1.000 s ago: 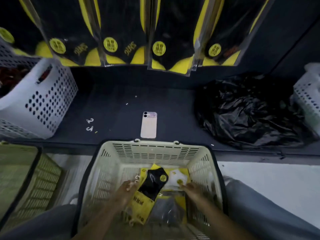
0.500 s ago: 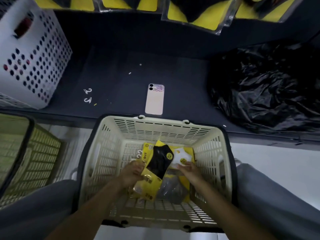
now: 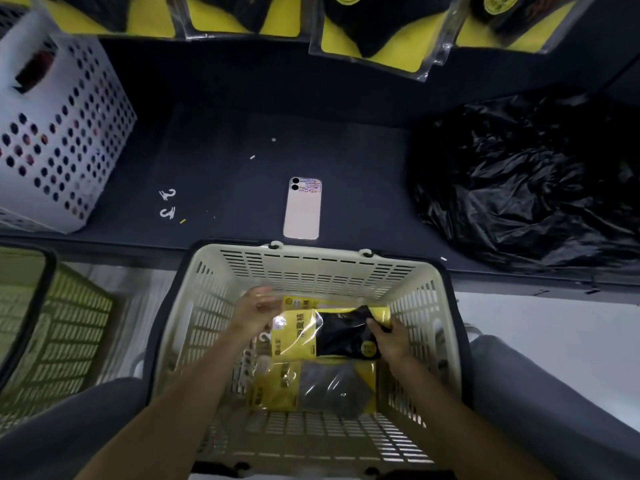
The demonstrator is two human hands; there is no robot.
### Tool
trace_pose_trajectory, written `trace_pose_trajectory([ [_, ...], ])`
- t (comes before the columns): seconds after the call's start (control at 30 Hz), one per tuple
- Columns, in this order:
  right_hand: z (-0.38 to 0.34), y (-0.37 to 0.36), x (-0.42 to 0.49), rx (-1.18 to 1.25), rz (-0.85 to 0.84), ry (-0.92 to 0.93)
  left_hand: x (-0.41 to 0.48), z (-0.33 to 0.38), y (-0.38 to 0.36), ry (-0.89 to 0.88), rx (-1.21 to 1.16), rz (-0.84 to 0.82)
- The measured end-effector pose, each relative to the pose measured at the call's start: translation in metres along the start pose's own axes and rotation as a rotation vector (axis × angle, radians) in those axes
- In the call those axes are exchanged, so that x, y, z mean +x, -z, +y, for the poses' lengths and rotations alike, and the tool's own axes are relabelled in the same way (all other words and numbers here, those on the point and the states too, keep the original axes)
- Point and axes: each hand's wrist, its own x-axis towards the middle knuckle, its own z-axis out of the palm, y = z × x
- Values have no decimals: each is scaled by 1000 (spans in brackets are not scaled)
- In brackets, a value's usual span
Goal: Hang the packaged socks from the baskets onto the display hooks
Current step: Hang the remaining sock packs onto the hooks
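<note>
- We see the sock packet [image 3: 329,332] held crosswise inside the cream basket [image 3: 311,268], towards its far wall and lifted above the other stock
- It is a clear, glossy plastic sleeve over a yellow card, with a black sock folded across its right half
- Dark characters run down the yellow card on the left part of the packet, and a round yellow sticker sits on the sock at the near right corner; both are too blurred for us to read
- The right hand [image 3: 388,337] grips the right end of the packet, thumb on top of the black sock and the other fingers curled beneath
- The left hand [image 3: 258,308] is at the packet's far left corner and smeared by motion; its fingers lie close together, and we cannot tell whether they pinch the plastic or only touch it
- Below it, nearer to us, a second packet [image 3: 332,386] with a grey sock on the same yellow card lies on the basket floor
- Along the far edge, hanging packets [image 3: 374,39] show black socks on yellow card with round yellow labels, their print unreadable
- A pale pink phone [image 3: 302,209] lies face down on the dark shelf [image 3: 225,133], just beyond the basket's far rim, with a patterned sticker beside its two lenses
- Two small white hooks [image 3: 168,202] lie on the shelf left of the phone
- We note a white perforated basket [image 3: 62,133] at the far left, a green basket [image 3: 69,323] at the near left, and a crumpled black plastic bag [image 3: 519,188] on the right
</note>
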Motion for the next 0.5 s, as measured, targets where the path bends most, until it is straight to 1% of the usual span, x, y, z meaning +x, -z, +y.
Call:
trace_pose_trajectory([
  [0.03,-1,-1,3,-22,40,-7,3,-4,-4,32,53,11],
  [0.13,3,-11,12,-141,47,-50,8,-25,-21,202,270,-181],
  [0.2,8,-18,16,-156,33,-99,10,-37,-30,238,342,-214],
  [0.27,13,-21,19,-121,57,-148,13,-44,-37,235,345,-155],
  [0.37,15,-22,22,-50,91,-198,17,-45,-41,280,308,-70],
  [0.43,10,-21,21,27,83,-234,19,-46,-41,312,260,-14],
  [0.5,3,-14,18,105,41,-300,14,-45,-38,346,155,43],
])
